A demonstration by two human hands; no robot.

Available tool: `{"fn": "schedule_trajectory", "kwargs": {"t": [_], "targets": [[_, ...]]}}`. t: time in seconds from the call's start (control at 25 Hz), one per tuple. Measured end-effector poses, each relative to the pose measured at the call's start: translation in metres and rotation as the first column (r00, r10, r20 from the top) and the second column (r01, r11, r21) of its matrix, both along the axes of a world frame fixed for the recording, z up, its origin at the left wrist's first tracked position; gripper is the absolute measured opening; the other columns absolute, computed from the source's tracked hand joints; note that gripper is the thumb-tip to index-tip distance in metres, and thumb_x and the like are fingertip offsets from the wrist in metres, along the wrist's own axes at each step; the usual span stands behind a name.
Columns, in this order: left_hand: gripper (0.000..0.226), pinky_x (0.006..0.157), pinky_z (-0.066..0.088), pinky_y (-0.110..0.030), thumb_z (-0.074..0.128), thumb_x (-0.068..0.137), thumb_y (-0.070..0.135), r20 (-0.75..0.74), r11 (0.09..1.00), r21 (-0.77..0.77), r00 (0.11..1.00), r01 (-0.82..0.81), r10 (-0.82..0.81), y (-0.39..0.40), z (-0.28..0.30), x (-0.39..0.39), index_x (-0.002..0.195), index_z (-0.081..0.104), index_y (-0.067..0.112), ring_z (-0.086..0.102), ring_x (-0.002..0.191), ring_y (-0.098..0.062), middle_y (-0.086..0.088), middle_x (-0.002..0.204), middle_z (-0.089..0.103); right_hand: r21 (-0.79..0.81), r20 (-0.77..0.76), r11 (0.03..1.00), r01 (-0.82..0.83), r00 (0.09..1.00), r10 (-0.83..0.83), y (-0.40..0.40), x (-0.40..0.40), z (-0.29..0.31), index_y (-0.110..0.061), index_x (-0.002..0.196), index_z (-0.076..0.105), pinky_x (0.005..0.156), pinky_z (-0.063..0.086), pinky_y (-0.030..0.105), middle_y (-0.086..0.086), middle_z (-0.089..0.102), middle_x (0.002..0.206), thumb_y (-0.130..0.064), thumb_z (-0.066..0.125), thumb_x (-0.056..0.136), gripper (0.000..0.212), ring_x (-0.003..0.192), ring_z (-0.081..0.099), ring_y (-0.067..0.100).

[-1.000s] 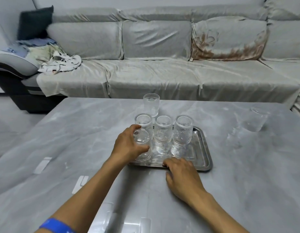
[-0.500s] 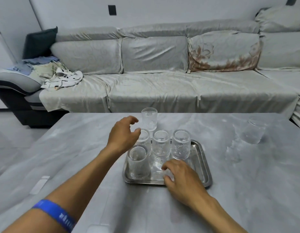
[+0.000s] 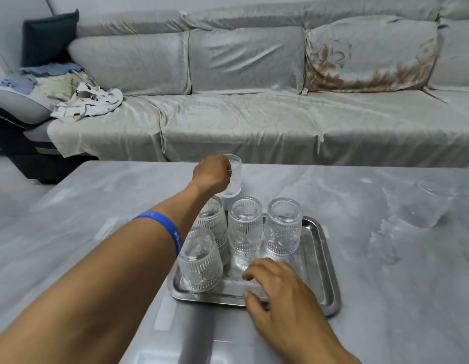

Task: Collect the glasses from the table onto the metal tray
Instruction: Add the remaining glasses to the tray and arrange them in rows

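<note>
The left hand (image 3: pixel 211 172) is reaching far forward over the tabletop (image 3: pixel 97 211), arm stretched out with a blue wristband (image 3: pixel 164 227) around the forearm, and its fingers are wrapping around an upright ribbed glass (image 3: pixel 234 177) that is standing on the tabletop just beyond the far edge of the metal tray (image 3: pixel 322 264). The right hand (image 3: pixel 278 292) is lying palm down on the tray's near rim, fingers (image 3: pixel 254 271) curling loosely over the edge and gripping no glass. Four ribbed glasses are sitting upright on the tray: a near-left glass (image 3: pixel 199 261) just beside the left forearm, and behind it a row of three, with the back-left glass (image 3: pixel 213 219) partly hidden by the forearm, a middle glass (image 3: pixel 245 224) and a right glass (image 3: pixel 283 227) standing close together. Off to the right, well apart from the tray, another clear glass (image 3: pixel 427 206) is standing on the tabletop, blurred and hard to make out. Beyond the tabletop, a grey covered sofa (image 3: pixel 241 122) is running across the back, with crumpled clothes (image 3: pixel 89 102) heaped at its left end.
</note>
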State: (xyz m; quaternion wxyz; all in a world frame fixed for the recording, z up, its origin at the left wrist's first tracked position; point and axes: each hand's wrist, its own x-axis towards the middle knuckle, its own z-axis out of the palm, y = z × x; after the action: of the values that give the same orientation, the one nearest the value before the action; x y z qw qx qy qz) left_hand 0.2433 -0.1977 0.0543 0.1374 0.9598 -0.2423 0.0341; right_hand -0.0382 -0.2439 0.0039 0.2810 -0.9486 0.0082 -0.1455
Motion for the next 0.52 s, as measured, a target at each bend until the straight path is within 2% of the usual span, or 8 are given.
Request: {"fn": "schedule_trajectory", "kwargs": {"t": [0.12,0.2,0.24,0.28,0.36,0.4,0.44,0.52], "targets": [[0.017,0.071,0.053,-0.036,0.059,0.082,0.008,0.049,0.981,-0.192,0.999,0.026,-0.017,0.007,0.009,-0.007,0.087,0.075,0.01,0.069,0.09,-0.032,-0.012,0.094,0.076,0.05,-0.002,0.998,0.039,0.999,-0.038,-0.005,-0.002,0.005,-0.029,0.102,0.06,0.085,0.043,0.023,-0.017,0.06,0.107,-0.032,0.057,0.086,0.017,0.101,0.049,0.006],[0.012,0.067,0.049,-0.027,0.062,0.085,0.011,0.055,0.897,-0.436,0.997,0.072,-0.054,0.019,0.032,-0.027,0.086,0.074,0.01,0.067,0.08,-0.02,-0.007,0.088,0.076,0.176,0.038,0.977,0.123,0.991,-0.131,-0.008,-0.003,0.016,-0.026,0.099,0.066,0.08,0.046,0.02,-0.016,0.066,0.101,-0.023,0.065,0.084,0.015,0.094,0.057,0.005],[0.009,0.064,0.047,-0.021,0.065,0.085,0.013,0.045,0.822,-0.563,0.996,0.09,-0.078,0.028,0.047,-0.043,0.086,0.074,0.014,0.066,0.074,-0.013,-0.002,0.084,0.075,0.318,0.05,0.928,0.196,0.973,-0.223,-0.009,-0.004,0.023,-0.025,0.098,0.067,0.076,0.048,0.019,-0.014,0.069,0.098,-0.02,0.068,0.084,0.015,0.089,0.061,0.005],[0.009,0.063,0.047,-0.015,0.067,0.085,0.014,0.031,0.73,-0.674,0.992,0.112,-0.123,0.039,0.062,-0.064,0.085,0.074,0.019,0.065,0.071,-0.008,0.004,0.08,0.073,0.532,0.017,0.809,0.25,0.952,-0.306,-0.009,-0.004,0.032,-0.024,0.099,0.068,0.073,0.05,0.021,-0.01,0.072,0.095,-0.018,0.071,0.083,0.018,0.086,0.065,0.007],[0.013,0.068,0.054,-0.014,0.07,0.084,0.015,-0.02,0.534,-0.836,0.965,0.127,-0.26,0.064,0.08,-0.112,0.082,0.073,0.028,0.067,0.071,-0.003,0.011,0.075,0.073,0.927,-0.096,0.329,0.18,0.962,-0.256,-0.007,-0.004,0.048,-0.019,0.11,0.063,0.075,0.055,0.032,0.003,0.074,0.101,-0.02,0.075,0.079,0.034,0.09,0.069,0.018],[0.014,0.072,0.057,-0.018,0.071,0.084,0.015,-0.054,0.449,-0.888,0.944,0.105,-0.327,0.076,0.082,-0.137,0.082,0.073,0.029,0.068,0.074,-0.004,0.011,0.075,0.074,0.992,-0.087,0.078,0.101,0.982,-0.168,-0.004,-0.004,0.055,-0.016,0.116,0.059,0.08,0.056,0.038,0.008,0.073,0.109,-0.025,0.077,0.075,0.045,0.097,0.069,0.023],[0.014,0.075,0.058,-0.023,0.072,0.084,0.014,-0.087,0.393,-0.916,0.919,0.077,-0.384,0.087,0.08,-0.163,0.083,0.074,0.028,0.069,0.076,-0.008,0.009,0.077,0.075,0.995,-0.038,-0.101,0.027,0.993,-0.115,0.001,-0.004,0.063,-0.014,0.119,0.056,0.087,0.054,0.043,0.01,0.07,0.116,-0.028,0.079,0.072,0.054,0.103,0.068,0.028],[0.014,0.077,0.059,-0.029,0.071,0.084,0.008,-0.163,0.37,-0.929,0.874,0.02,-0.458,0.098,0.071,-0.206,0.085,0.075,0.022,0.07,0.078,-0.015,0.005,0.078,0.075,0.96,0.065,-0.264,-0.093,0.991,-0.113,0.014,-0.006,0.074,-0.01,0.126,0.054,0.095,0.051,0.048,0.012,0.066,0.119,-0.03,0.079,0.072,0.063,0.106,0.066,0.032]]}}
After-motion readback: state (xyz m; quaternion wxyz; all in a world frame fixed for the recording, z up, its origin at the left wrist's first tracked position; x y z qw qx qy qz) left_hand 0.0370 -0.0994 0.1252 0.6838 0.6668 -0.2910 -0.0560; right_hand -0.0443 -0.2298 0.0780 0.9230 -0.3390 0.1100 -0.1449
